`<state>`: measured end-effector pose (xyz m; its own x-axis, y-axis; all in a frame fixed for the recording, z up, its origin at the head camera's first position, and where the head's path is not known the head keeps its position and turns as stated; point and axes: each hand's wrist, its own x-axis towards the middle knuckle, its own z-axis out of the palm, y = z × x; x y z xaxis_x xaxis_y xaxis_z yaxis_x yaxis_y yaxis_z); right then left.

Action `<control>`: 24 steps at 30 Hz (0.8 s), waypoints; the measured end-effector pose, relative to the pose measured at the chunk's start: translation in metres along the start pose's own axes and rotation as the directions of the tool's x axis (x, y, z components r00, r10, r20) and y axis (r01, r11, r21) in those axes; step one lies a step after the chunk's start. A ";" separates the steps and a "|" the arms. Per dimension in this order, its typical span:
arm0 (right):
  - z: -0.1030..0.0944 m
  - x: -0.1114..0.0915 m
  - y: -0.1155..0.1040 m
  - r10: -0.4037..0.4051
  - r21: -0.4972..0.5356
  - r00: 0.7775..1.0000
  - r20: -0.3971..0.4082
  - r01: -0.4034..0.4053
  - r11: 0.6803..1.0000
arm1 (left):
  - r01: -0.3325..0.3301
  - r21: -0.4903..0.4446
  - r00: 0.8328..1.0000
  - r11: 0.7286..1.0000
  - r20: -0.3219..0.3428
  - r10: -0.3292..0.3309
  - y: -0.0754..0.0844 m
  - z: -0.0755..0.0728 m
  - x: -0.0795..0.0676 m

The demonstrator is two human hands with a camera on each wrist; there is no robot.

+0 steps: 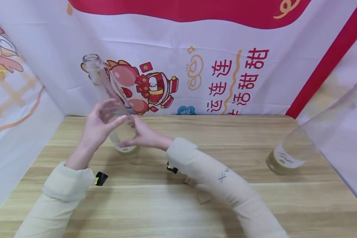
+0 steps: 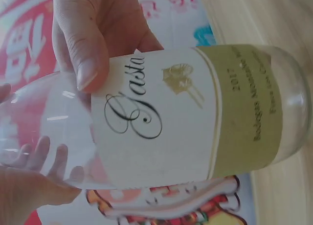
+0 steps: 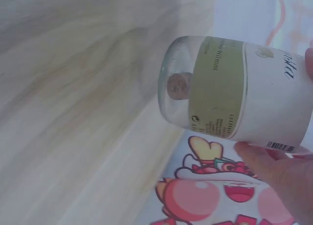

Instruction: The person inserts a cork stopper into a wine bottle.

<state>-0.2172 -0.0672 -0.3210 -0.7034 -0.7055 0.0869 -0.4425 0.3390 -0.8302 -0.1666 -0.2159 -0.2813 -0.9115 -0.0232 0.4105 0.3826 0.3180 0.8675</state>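
Observation:
A clear glass wine bottle [image 1: 126, 150] stands tilted at the far left of the table, its open neck leaning up and left. My left hand [image 1: 102, 122] curls round the middle of its body. Lower down, my right hand [image 1: 142, 134] grips it from the right, thumb across the label. In the left wrist view the white and olive label [image 2: 161, 122] reads "Gasta", and my right thumb presses its upper edge. A brown cork [image 3: 179, 86] shows through the glass near the base in the right wrist view.
A second bottle [image 1: 285, 160] with a similar label stands at the table's right side. Small tan pieces [image 1: 204, 197] lie under my right sleeve. Small black and yellow pieces [image 1: 101, 178] show beside the cuffs. A printed cloth [image 1: 166, 39] hangs behind the table [image 1: 154, 205].

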 end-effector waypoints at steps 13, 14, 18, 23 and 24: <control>-0.023 -0.067 -0.010 -0.003 -0.076 0.999 0.047 0.007 0.997 | 0.010 -0.052 0.988 0.999 0.152 -0.002 0.032 0.036 -0.022; -0.024 -0.071 -0.010 0.000 -0.086 0.999 0.046 0.004 0.996 | 0.010 -0.053 0.987 0.999 0.160 -0.002 0.033 0.039 -0.023; -0.029 -0.088 -0.008 -0.014 -0.106 0.999 0.047 0.019 0.994 | 0.021 -0.086 0.982 0.996 0.189 -0.004 0.038 0.049 -0.027; -0.033 -0.105 -0.004 -0.055 -0.110 0.998 0.040 0.059 0.992 | 0.042 -0.104 0.974 0.994 0.227 -0.018 0.042 0.061 -0.033; -0.033 -0.108 -0.003 -0.061 -0.105 0.997 0.037 0.064 0.992 | 0.049 -0.104 0.972 0.993 0.235 -0.023 0.043 0.063 -0.034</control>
<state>-0.1583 0.0283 -0.3095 -0.6544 -0.7470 0.1168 -0.5427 0.3565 -0.7605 -0.1286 -0.1416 -0.2755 -0.9299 0.1930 0.3130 0.3514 0.2160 0.9109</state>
